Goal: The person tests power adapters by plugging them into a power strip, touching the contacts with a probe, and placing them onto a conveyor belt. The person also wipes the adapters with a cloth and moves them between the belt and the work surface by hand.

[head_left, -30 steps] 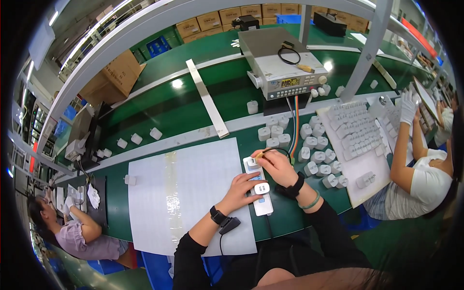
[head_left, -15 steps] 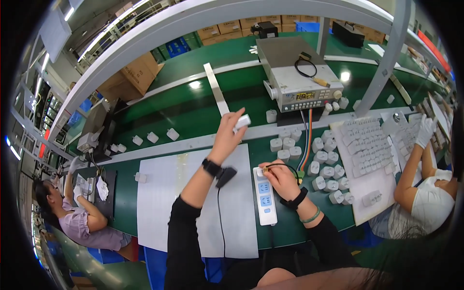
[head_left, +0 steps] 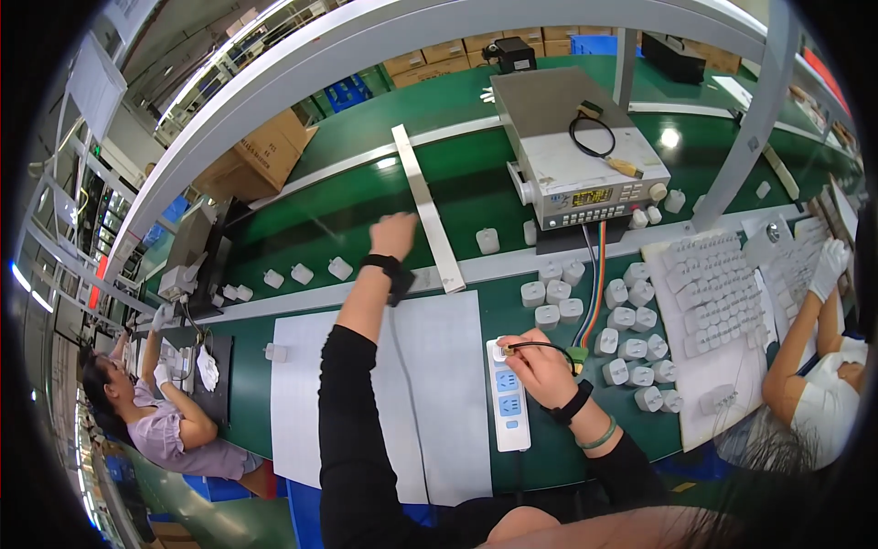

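Note:
My right hand (head_left: 544, 371) pinches the gold-coloured connector of a black cable (head_left: 549, 346) at the top end of a white power strip (head_left: 513, 437). What sits under the fingertips there is mostly hidden. Beyond a white paper sheet (head_left: 366, 403), my left hand (head_left: 393, 236) is over the green belt (head_left: 357, 206), its fingers smeared by motion. To its right, a white cube-shaped charger (head_left: 487, 241) stands on the belt, apart from the hand. A black strap with a dark block (head_left: 399, 279) and a grey cord is round my left wrist.
Several white chargers (head_left: 631, 349) stand right of the strip, near a tray packed with more (head_left: 718, 302). A bench instrument (head_left: 585, 156) is behind them, with coloured wires. A white bar (head_left: 428, 210) crosses the belt. Co-workers sit left (head_left: 169, 412) and right (head_left: 823, 384).
My left hand has let go of the white charger, which now stands on the belt, and has moved left. My right hand stays at the power strip. The whole view has shifted slightly.

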`<control>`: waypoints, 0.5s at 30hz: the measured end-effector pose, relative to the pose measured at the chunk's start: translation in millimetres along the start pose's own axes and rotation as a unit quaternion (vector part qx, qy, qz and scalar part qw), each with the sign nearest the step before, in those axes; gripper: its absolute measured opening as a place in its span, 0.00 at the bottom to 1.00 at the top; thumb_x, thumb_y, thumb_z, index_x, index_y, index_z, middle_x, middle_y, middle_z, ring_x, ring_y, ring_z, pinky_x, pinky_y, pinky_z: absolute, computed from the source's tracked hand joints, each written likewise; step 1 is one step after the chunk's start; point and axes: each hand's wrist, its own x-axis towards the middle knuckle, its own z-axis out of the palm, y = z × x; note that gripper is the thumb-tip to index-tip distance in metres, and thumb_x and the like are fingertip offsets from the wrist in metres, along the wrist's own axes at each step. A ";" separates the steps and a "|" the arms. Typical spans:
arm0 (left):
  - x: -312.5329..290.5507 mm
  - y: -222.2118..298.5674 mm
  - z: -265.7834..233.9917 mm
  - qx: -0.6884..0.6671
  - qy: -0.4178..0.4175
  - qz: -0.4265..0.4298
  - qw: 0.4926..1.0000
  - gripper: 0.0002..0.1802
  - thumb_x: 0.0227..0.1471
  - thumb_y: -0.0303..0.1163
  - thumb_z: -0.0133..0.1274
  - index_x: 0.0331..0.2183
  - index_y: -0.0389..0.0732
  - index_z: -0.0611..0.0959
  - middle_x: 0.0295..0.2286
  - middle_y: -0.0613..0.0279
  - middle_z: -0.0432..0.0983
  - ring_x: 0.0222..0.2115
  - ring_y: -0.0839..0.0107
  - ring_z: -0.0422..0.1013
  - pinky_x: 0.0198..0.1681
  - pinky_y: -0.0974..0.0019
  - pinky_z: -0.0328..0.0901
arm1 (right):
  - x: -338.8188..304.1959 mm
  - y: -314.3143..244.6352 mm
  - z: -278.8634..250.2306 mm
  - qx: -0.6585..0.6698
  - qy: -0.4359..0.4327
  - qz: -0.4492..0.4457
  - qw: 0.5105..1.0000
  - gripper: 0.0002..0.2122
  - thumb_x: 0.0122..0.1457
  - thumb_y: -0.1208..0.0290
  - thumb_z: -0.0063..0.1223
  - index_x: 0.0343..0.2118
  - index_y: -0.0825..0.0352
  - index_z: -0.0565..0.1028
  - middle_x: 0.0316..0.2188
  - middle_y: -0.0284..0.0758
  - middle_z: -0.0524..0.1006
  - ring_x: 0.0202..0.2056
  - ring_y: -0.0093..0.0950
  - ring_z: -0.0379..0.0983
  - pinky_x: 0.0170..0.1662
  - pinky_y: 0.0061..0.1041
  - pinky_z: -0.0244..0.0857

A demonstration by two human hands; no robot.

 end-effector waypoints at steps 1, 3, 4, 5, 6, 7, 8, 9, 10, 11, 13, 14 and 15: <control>-6.3 -22.4 19.3 0.155 -0.026 -0.071 0.985 0.16 0.52 0.32 0.45 0.40 0.55 0.83 0.46 0.66 0.75 0.45 0.54 0.71 0.38 0.44 0.67 | 1.0 -0.4 1.9 0.009 -0.002 -0.001 1.000 0.09 0.57 0.72 0.51 0.40 0.64 0.76 0.35 0.36 0.72 0.31 0.35 0.72 0.35 0.29 0.67; -19.1 -65.2 48.3 0.324 -0.126 -0.212 0.913 0.14 0.54 0.35 0.46 0.41 0.50 0.82 0.41 0.60 0.76 0.44 0.50 0.70 0.42 0.34 0.60 | 1.6 -4.9 2.6 0.016 -0.002 -0.002 1.000 0.09 0.57 0.72 0.51 0.40 0.64 0.76 0.35 0.36 0.72 0.31 0.35 0.72 0.34 0.29 0.67; -34.3 -94.6 60.6 0.280 -0.131 -0.235 0.922 0.14 0.54 0.36 0.46 0.41 0.49 0.82 0.41 0.59 0.76 0.43 0.51 0.71 0.43 0.34 0.59 | 3.5 -6.4 6.6 0.026 -0.007 -0.011 1.000 0.09 0.57 0.73 0.50 0.40 0.65 0.76 0.35 0.36 0.72 0.32 0.34 0.71 0.35 0.28 0.66; -50.7 -124.2 64.6 0.236 -0.135 -0.260 0.926 0.15 0.54 0.36 0.46 0.41 0.48 0.82 0.41 0.59 0.77 0.43 0.52 0.71 0.44 0.33 0.58 | 6.6 -9.8 12.1 0.037 -0.012 -0.022 0.999 0.09 0.57 0.74 0.50 0.41 0.66 0.76 0.35 0.37 0.72 0.32 0.33 0.71 0.35 0.26 0.66; -61.5 -136.5 62.6 0.211 -0.118 -0.247 0.938 0.14 0.53 0.36 0.47 0.40 0.47 0.82 0.41 0.59 0.77 0.43 0.53 0.71 0.44 0.37 0.59 | 7.7 -8.6 14.1 0.040 -0.017 -0.025 0.999 0.10 0.57 0.75 0.49 0.41 0.68 0.75 0.35 0.37 0.72 0.33 0.31 0.70 0.35 0.25 0.65; -67.3 -124.4 57.9 0.175 -0.104 -0.225 0.953 0.13 0.52 0.35 0.48 0.39 0.47 0.82 0.42 0.60 0.77 0.43 0.54 0.71 0.44 0.40 0.60 | 5.2 -1.6 9.8 0.026 -0.017 -0.011 0.999 0.10 0.57 0.75 0.49 0.41 0.68 0.75 0.35 0.37 0.72 0.33 0.31 0.70 0.35 0.25 0.65; -71.4 -111.9 51.9 0.162 -0.110 -0.216 0.957 0.13 0.52 0.35 0.48 0.39 0.47 0.82 0.42 0.60 0.77 0.43 0.54 0.71 0.44 0.40 0.60 | 6.7 7.8 10.4 0.023 -0.004 -0.027 0.999 0.10 0.57 0.75 0.49 0.41 0.68 0.75 0.35 0.37 0.73 0.33 0.32 0.70 0.36 0.25 0.65; -80.9 -97.7 32.4 0.014 -0.035 -0.175 0.984 0.12 0.51 0.32 0.51 0.39 0.45 0.80 0.40 0.60 0.77 0.42 0.58 0.72 0.43 0.47 0.63 | 5.4 14.5 9.3 0.024 0.008 -0.044 0.999 0.09 0.57 0.75 0.49 0.40 0.69 0.75 0.36 0.37 0.73 0.34 0.32 0.70 0.36 0.26 0.65; -94.1 -88.8 12.3 -0.132 0.042 -0.137 0.981 0.12 0.50 0.29 0.53 0.40 0.43 0.78 0.38 0.61 0.77 0.42 0.62 0.72 0.42 0.55 0.65 | 4.2 14.5 7.7 0.029 0.019 -0.065 0.997 0.09 0.57 0.75 0.49 0.40 0.69 0.75 0.36 0.37 0.73 0.34 0.33 0.70 0.37 0.26 0.65; -113.3 -80.2 0.3 -0.337 0.061 -0.127 0.931 0.14 0.49 0.26 0.55 0.40 0.42 0.75 0.37 0.61 0.77 0.41 0.66 0.72 0.41 0.61 0.66 | 4.1 11.0 8.7 0.031 0.013 -0.059 0.998 0.09 0.57 0.75 0.49 0.40 0.69 0.75 0.36 0.37 0.73 0.34 0.33 0.70 0.37 0.26 0.65; -144.4 -32.0 -7.3 -0.633 0.071 -0.070 0.767 0.21 0.46 0.21 0.59 0.42 0.40 0.70 0.37 0.61 0.75 0.40 0.72 0.72 0.42 0.69 0.67 | 6.3 9.0 4.3 0.011 0.011 -0.047 0.999 0.09 0.57 0.75 0.49 0.39 0.70 0.75 0.36 0.37 0.74 0.35 0.33 0.70 0.38 0.26 0.65; -171.5 -1.2 -13.0 -0.720 0.069 -0.036 0.689 0.24 0.45 0.20 0.60 0.43 0.39 0.68 0.37 0.61 0.75 0.40 0.74 0.71 0.43 0.71 0.67 | 7.4 8.6 5.9 0.007 0.012 -0.047 0.999 0.09 0.57 0.74 0.49 0.39 0.70 0.75 0.36 0.37 0.74 0.35 0.33 0.70 0.39 0.26 0.65; -197.9 35.2 -22.1 -0.768 0.027 -0.036 0.639 0.24 0.46 0.22 0.61 0.43 0.40 0.68 0.41 0.60 0.74 0.41 0.73 0.71 0.46 0.69 0.67 | 6.7 10.3 4.3 0.003 0.017 -0.042 0.999 0.09 0.57 0.74 0.49 0.39 0.70 0.75 0.36 0.37 0.74 0.35 0.33 0.70 0.39 0.26 0.65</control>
